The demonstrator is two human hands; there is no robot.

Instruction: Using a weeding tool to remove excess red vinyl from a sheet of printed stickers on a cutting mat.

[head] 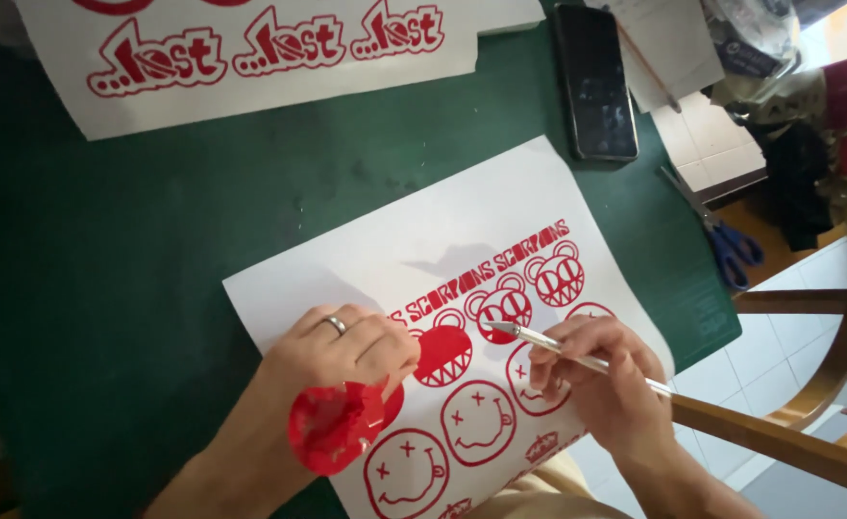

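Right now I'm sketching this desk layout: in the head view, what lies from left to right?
Peeled red vinyl scrap under the left hand → silver craft knife in the right hand → black phone → blue-handled scissors → wooden chair arm.

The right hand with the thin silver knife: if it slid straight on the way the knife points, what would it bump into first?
Probably the red bear face printed on the white sheet: the knife in the right hand points up-left, its tip right at that picture. Beyond it lie the left hand's fingers.
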